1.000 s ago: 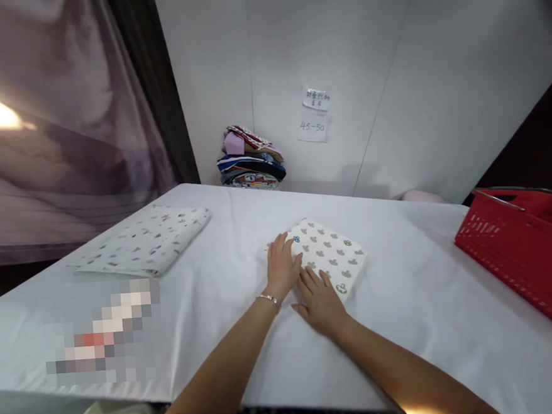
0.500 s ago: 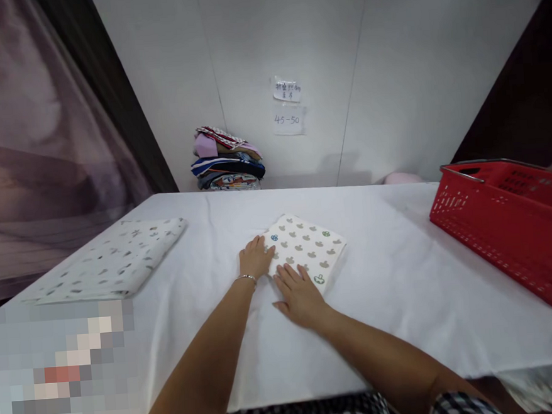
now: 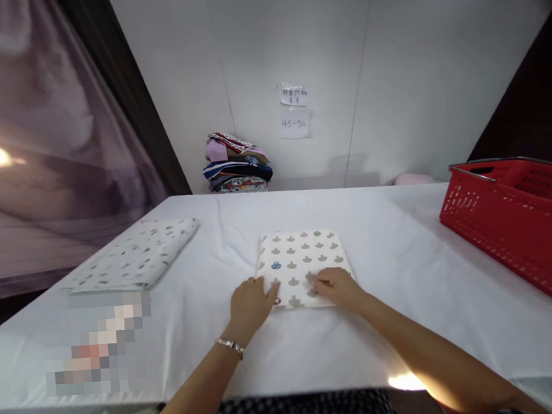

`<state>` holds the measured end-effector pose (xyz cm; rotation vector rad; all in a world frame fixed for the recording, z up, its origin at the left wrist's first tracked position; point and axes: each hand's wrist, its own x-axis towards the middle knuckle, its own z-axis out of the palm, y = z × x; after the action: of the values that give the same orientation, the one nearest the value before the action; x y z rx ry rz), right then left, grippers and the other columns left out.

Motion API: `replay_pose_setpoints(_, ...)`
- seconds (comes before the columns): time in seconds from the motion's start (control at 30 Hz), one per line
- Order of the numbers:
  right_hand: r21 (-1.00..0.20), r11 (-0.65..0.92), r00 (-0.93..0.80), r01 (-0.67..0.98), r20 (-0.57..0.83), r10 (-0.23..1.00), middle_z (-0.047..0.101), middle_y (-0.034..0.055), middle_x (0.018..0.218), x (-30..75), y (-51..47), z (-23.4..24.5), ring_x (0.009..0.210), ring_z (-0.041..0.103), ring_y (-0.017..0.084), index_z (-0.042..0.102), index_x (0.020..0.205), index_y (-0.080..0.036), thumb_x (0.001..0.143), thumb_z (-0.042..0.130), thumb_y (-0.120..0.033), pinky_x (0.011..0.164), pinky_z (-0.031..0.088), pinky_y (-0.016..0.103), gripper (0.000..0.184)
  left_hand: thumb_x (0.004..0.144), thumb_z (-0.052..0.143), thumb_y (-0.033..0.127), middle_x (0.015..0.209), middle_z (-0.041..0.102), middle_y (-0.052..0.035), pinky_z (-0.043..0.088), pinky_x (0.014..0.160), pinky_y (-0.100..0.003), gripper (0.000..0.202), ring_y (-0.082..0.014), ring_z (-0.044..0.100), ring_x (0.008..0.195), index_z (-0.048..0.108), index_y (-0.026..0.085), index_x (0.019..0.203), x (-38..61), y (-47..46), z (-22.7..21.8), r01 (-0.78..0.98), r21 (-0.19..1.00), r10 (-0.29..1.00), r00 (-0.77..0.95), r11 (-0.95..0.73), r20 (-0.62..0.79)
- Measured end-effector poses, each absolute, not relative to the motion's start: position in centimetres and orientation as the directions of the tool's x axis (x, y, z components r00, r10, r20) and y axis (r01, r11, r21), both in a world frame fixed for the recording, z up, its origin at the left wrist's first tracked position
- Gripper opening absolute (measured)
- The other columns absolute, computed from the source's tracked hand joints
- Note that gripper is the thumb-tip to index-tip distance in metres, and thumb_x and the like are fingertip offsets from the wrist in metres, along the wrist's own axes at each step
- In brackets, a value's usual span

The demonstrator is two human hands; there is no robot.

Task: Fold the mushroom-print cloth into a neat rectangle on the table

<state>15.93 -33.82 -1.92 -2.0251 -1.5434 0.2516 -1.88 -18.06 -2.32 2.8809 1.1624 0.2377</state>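
Observation:
A white folded cloth printed with grey mushroom shapes, with a few blue, green and red ones, lies flat and nearly square to me on the white-covered table. My left hand rests at its near left corner. The thumb lies on the print, apart from the fingers. On the cloth's near right part is my right hand, its fingers curled together in a pinch against the fabric. The exact grip under those fingertips is partly hidden.
To the left lies another folded white cloth with small dark prints. A red plastic basket with a metal handle stands at the right. Behind the table is a stack of folded fabrics. Two paper signs hang on the wall.
The mushroom-print cloth has turned from a diamond position to square and sits closer to me. My hands have moved apart to its left and right sides, and my right fingers have curled.

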Motion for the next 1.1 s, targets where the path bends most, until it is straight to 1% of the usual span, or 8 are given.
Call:
replay_pose_setpoints(0.07,-0.594,-0.18,0.36,0.784,0.2,0.911,0.063,0.0008,0.068,16.5,-32.8,-1.5,0.065,0.057,0.015,0.064,0.069,-0.02,0.092,0.033,-0.042,0.06,0.041,0.025,0.044,0.088,0.04,0.049,0.094,0.064,-0.0121,0.043,0.082,-0.037,0.04,-0.0264,0.058,0.093,0.064,0.017,0.09,-1.5,-17.7,-1.3,0.673,0.105,0.68,0.717,-0.732,0.153)
replay_pose_setpoints(0.17,-0.583,-0.191,0.404,0.79,0.261,0.877,0.066,0.005,0.105,17.8,-30.2,-1.3,0.099,0.058,0.019,0.065,0.101,-0.021,0.092,0.033,-0.042,0.081,0.043,0.028,0.039,0.088,0.043,0.045,0.13,0.051,-0.0133,0.032,0.1,-0.041,0.04,-0.0281,0.042,0.122,0.057,0.018,0.114,0.8,-17.0,-0.9,0.593,0.125,0.599,0.739,-0.796,0.308)
replay_pose_setpoints(0.3,-0.334,-0.375,0.434,0.865,0.121,0.893,0.033,0.0114,0.145,19.7,-27.3,-2.6,0.136,0.022,0.025,0.041,0.135,-0.016,0.09,0.037,-0.046,0.108,0.02,0.043,0.054,0.087,0.043,0.046,0.146,0.032,-0.0089,0.018,0.109,-0.047,0.053,-0.0275,0.02,0.137,0.04,0.022,0.134,3.3,-16.6,-3.1,0.515,0.198,0.549,0.812,-0.834,0.198)
replay_pose_setpoints(0.43,-0.191,-0.429,0.439,0.883,0.013,0.898,0.021,0.0105,0.151,20.4,-26.9,-4.5,0.139,0.011,0.025,0.031,0.141,-0.015,0.092,0.025,-0.05,0.109,0.01,0.048,0.06,0.088,0.039,0.047,0.148,0.028,-0.0086,0.016,0.11,-0.047,0.054,-0.0268,0.015,0.139,0.037,0.022,0.137,3.4,-16.3,-5.0,0.488,0.235,0.528,0.836,-0.841,0.152)
replay_pose_setpoints(0.57,-0.177,-0.427,0.436,0.887,0.015,0.9,0.019,0.0099,0.151,20.5,-27.0,-5.2,0.139,0.01,0.025,0.03,0.142,-0.014,0.092,0.023,-0.052,0.11,0.009,0.046,0.063,0.085,0.041,0.053,0.147,0.029,-0.0104,0.017,0.109,-0.05,0.058,-0.0281,0.018,0.138,0.042,0.021,0.133,4.3,-15.2,-3.8,0.505,0.28,0.536,0.843,-0.816,0.04)
replay_pose_setpoints(0.73,-0.18,-0.434,0.444,0.883,0.019,0.896,0.02,0.0098,0.151,20.4,-27.1,-5.3,0.139,0.011,0.024,0.029,0.142,-0.014,0.092,0.022,-0.053,0.11,0.009,0.045,0.064,0.087,0.037,0.055,0.15,0.022,-0.0094,0.008,0.111,-0.049,0.061,-0.0272,0.01,0.14,0.037,0.02,0.136,7.4,-13.4,-3.0,0.52,0.279,0.577,0.795,-0.808,0.187)
replay_pose_setpoints(0.93,-0.229,-0.425,0.435,0.876,-0.005,0.9,0.026,0.0105,0.149,21.2,-26.5,-4.3,0.138,0.016,0.023,0.036,0.138,-0.016,0.091,0.027,-0.051,0.109,0.013,0.043,0.059,0.088,0.03,0.054,0.151,0.019,-0.0078,0.011,0.111,-0.047,0.063,-0.0263,0.008,0.14,0.033,0.019,0.139,8.3,-12.5,-5.3,0.557,0.289,0.606,0.787,-0.779,0.118)
replay_pose_setpoints(1.1,-0.167,-0.518,0.532,0.839,0.053,0.845,0.028,0.0148,0.147,23.7,-25.2,-4.2,0.136,0.019,0.027,0.035,0.138,-0.011,0.091,0.028,-0.051,0.107,0.013,0.046,0.062,0.088,0.03,0.055,0.151,0.02,-0.0083,0.013,0.11,-0.049,0.064,-0.0273,0.009,0.14,0.033,0.018,0.139,7.9,-12.7,-5.2,0.55,0.311,0.607,0.785,-0.776,0.126)
